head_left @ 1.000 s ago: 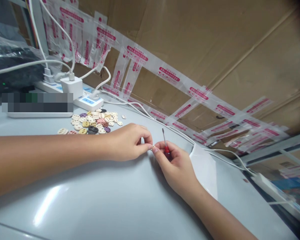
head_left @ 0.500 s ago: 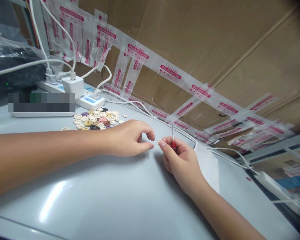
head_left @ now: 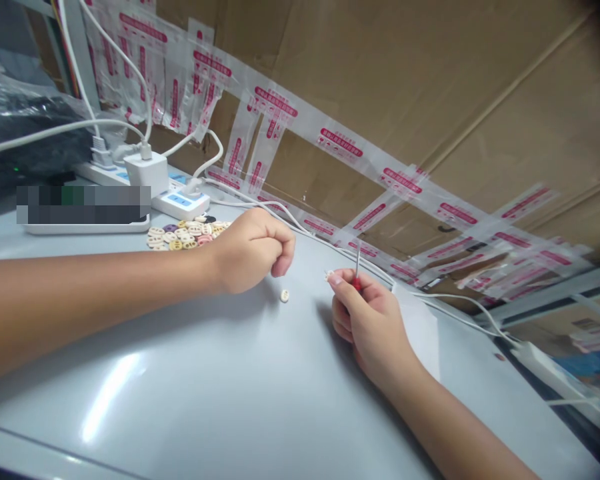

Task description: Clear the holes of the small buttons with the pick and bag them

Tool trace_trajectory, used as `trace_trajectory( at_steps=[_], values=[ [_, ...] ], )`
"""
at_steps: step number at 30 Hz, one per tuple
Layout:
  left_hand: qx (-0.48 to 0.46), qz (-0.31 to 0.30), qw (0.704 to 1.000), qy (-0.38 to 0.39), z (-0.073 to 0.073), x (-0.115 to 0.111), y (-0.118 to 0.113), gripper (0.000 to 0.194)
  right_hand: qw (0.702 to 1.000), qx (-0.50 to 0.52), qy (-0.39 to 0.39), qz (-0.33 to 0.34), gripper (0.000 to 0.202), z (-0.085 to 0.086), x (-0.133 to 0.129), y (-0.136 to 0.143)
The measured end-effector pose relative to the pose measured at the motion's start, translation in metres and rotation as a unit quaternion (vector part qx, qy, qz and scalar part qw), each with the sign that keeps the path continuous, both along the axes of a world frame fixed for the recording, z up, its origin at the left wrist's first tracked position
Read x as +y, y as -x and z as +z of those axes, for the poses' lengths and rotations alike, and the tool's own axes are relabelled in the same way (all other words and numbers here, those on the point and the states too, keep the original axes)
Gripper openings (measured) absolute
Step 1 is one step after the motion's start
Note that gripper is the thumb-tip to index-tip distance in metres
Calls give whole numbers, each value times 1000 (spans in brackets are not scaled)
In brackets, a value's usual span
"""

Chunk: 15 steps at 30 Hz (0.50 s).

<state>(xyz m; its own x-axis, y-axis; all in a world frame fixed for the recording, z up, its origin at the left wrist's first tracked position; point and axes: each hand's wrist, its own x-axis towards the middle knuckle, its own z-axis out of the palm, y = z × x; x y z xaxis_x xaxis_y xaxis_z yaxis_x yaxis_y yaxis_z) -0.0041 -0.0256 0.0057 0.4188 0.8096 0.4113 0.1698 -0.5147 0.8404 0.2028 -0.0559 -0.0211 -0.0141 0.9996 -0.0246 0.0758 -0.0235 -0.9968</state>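
Observation:
My left hand (head_left: 255,250) hovers over the grey table with its fingers curled in; whether anything is inside them is hidden. Just below its fingertips a small cream oval button-like piece (head_left: 285,296) lies on the table. Between thumb and forefinger, my right hand (head_left: 373,317) pinches a tiny whitish piece (head_left: 329,275). The same hand holds a screwdriver with a red handle (head_left: 357,284), its metal shaft pointing up. A pile of cream, yellow, pink and dark button-like pieces (head_left: 185,233) lies behind my left forearm, partly covered by it.
Behind the pile sits a white power strip (head_left: 185,203) with a plugged-in adapter (head_left: 147,175). White cables run along the taped cardboard wall (head_left: 320,167). White paper (head_left: 420,327) lies right of my right hand. Another power strip (head_left: 555,380) is at the far right.
My left hand has moved up and left, its fingers curling in. The cream piece now shows on the table below it. My right hand has shifted slightly right with the screwdriver and tiny piece.

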Motion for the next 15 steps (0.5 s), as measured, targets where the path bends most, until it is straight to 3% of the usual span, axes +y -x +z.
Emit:
trace_trajectory(
  at_steps=[7,15],
  values=[
    [52,-6,999,14,1,-4,-3,12,1000,-7,1,1,34,0,0,0],
    [97,-70,992,34,-14,-3,-7,11,1000,-12,1,-2,34,1,0,-1]
  ],
)
